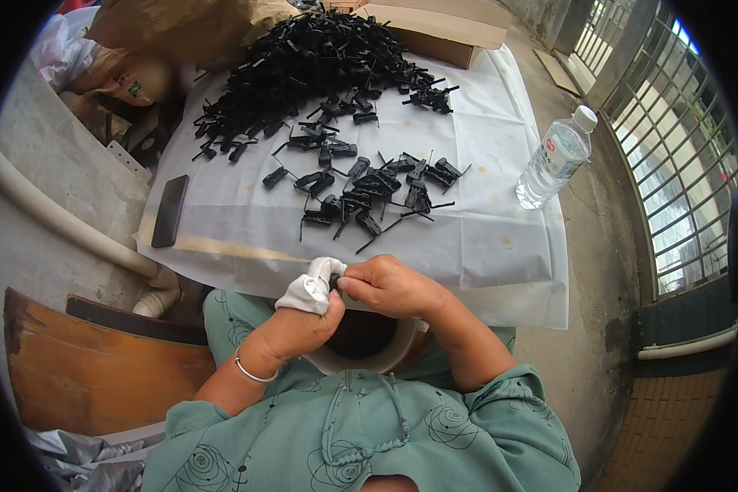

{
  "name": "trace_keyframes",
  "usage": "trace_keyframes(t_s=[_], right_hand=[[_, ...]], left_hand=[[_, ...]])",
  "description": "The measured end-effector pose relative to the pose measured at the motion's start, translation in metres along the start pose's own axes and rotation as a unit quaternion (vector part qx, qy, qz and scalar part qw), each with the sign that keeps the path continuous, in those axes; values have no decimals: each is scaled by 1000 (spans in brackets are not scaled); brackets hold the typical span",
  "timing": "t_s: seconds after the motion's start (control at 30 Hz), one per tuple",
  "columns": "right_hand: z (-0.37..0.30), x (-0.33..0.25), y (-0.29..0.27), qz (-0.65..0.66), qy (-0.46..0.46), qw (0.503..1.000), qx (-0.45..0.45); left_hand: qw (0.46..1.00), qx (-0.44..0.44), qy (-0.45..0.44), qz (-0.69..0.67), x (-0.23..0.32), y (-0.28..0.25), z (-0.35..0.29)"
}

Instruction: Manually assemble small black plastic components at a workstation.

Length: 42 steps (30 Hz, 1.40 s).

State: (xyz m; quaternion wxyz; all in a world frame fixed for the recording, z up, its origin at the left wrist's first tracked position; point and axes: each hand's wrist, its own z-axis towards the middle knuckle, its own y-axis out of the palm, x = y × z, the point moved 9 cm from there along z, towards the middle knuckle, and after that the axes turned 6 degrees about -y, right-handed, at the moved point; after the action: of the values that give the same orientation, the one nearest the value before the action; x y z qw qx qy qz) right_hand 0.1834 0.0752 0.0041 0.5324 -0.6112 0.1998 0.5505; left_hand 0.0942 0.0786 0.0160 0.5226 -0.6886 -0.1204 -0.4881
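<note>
My left hand (310,318), partly covered by a white cloth or glove (305,293) over its fingers, is closed round a small black plastic part (334,281). Against it, the curled fingers and thumb of my right hand (389,285) grip the same part. Most of the part is hidden by the fingers. Both hands are over my lap, at the near edge of the table. Below them a pale bucket (402,348) stands between my knees, its inside dark. Several similar black parts with thin stems (369,187) lie loose on the table just beyond my hands.
A large heap of black parts (303,70) fills the far side of the white-covered table (500,246). A phone (170,211) lies at the left edge, and a water bottle (556,160) stands at the right. Behind are a cardboard box (443,25) and a brown bag (168,29).
</note>
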Motion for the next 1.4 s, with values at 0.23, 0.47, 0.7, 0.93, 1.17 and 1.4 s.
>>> trace_keyframes(t_s=[0.23, 0.47, 0.7, 0.93, 1.17, 1.4], right_hand=[[-13, 27, -63, -389, 71, 902, 174], [-12, -7, -37, -25, -37, 990, 136], [-12, -35, -26, -141, -101, 970, 168], [-11, 7, -33, 73, 5, 970, 234], [-6, -13, -32, 18, -98, 978, 182], [-5, -6, -16, -18, -40, 981, 187]], left_hand=[[995, -98, 28, 17, -4, 7, 4], [754, -59, -179, -630, -41, 24, 11], [899, 70, -43, -431, -22, -2, 22], [910, -60, -63, -406, -3, 10, 15], [953, 23, -59, -295, -10, -2, 15], [969, 190, 158, 14, 28, -20, 5]])
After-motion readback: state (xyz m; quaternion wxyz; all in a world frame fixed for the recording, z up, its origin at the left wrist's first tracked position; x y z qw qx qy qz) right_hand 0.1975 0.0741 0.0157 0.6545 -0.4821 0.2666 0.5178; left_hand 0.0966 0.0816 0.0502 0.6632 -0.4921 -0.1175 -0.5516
